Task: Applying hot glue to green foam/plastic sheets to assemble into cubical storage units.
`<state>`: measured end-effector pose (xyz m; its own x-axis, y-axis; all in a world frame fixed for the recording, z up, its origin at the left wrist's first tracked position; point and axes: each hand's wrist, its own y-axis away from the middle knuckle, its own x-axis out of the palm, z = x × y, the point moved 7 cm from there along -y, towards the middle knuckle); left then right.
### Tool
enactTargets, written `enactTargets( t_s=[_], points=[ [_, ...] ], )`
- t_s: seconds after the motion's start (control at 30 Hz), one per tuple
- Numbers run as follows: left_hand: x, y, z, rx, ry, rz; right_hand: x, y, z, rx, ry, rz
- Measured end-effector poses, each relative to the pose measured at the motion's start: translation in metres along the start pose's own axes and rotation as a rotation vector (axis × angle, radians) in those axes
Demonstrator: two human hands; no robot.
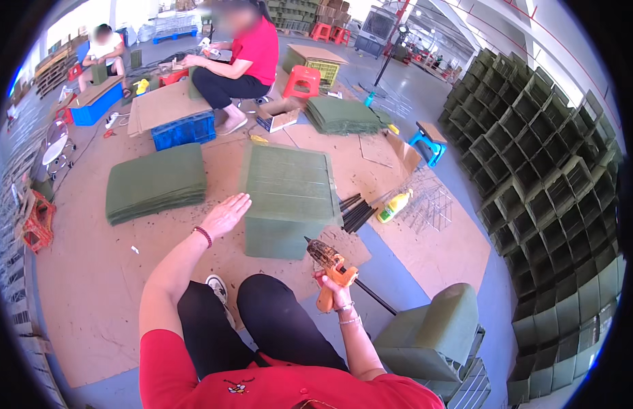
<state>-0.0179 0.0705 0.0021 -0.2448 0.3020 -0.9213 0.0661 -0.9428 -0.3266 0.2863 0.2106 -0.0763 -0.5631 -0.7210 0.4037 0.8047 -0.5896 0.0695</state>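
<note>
Green box [287, 201] stands before the knees [265, 296], seemingly for easy reach, while the flat, straight-fingered left hand [225, 214] holds nothing beside it and the right hand [338, 294] grips an orange glue gun [327, 259].

V. bright, bkgd glare, bent edges

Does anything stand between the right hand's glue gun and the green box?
Nothing visible. The glue gun in the right hand points toward the green box; the black sticks lie beside the box, off that line.
</note>
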Motion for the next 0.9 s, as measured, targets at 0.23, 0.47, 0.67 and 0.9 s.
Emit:
enactTargets(
  t_s=[0.23, 0.47, 0.67, 0.9],
  points=[
    [0.004, 0.003, 0.004, -0.037, 0.043, -0.053, 0.017, -0.014, -0.001, 0.024, 0.115, 0.04],
    [0.008, -0.003, 0.009, -0.045, 0.058, -0.05, 0.036, -0.02, -0.008, 0.021, 0.264, 0.068],
    [0.014, 0.0, 0.012, -0.065, 0.101, -0.023, 0.044, -0.02, -0.002, 0.021, 0.345, 0.147],
    [0.007, 0.0, 0.006, -0.137, 0.268, -0.045, 0.04, -0.018, -0.009, 0.134, 0.496, 0.181]
  ],
)
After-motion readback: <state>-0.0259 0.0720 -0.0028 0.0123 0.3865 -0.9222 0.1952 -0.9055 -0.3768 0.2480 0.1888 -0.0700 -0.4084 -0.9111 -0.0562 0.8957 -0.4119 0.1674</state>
